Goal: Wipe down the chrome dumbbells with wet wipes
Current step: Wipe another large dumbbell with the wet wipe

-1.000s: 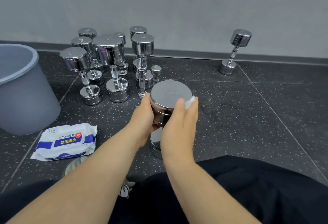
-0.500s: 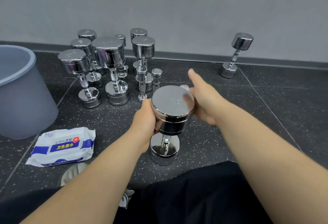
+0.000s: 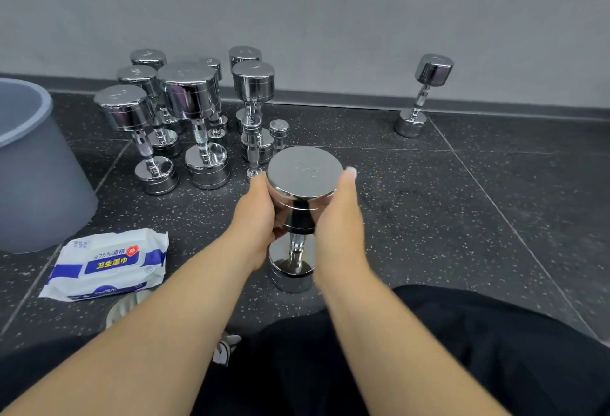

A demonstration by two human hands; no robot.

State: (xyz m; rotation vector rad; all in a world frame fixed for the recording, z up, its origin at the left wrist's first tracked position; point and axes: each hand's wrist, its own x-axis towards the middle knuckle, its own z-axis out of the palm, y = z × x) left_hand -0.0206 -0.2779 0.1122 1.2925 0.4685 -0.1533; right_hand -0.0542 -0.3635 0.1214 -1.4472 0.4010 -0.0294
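— Head view first: what do you make out from where you stand?

— An upright chrome dumbbell with a broad flat top disc [image 3: 304, 169] stands on end on the dark speckled tile floor [image 3: 462, 217], right in front of the person's black-clad legs [image 3: 429, 349]. Both bare hands are on its upper head. The left hand [image 3: 254, 217] is wrapped around the left side, fingers [image 3: 279, 229] clenched on the chrome. The right hand [image 3: 336, 221] presses flat against the right side, with a scrap of white wet wipe [image 3: 351, 171] showing at its fingertips.

— Is the right hand gripping the weight too?

— I cannot tell; it lies against the metal with the wipe under it, and the palm side is hidden from here.

— And the others?

— A cluster of shiny chrome dumbbells of mixed sizes [image 3: 191, 118] stands on end beyond the hands, near the grey wall [image 3: 297, 3]. One lone small chrome dumbbell [image 3: 424, 95] leans well apart to the right, by the skirting.

— Supplies?

— A white-and-blue soft pack of wet wipes [image 3: 109, 265] lies flat on the floor just left of the left forearm. Behind it, at the left edge, sits a grey plastic bin [image 3: 36, 184] — only partly in view.
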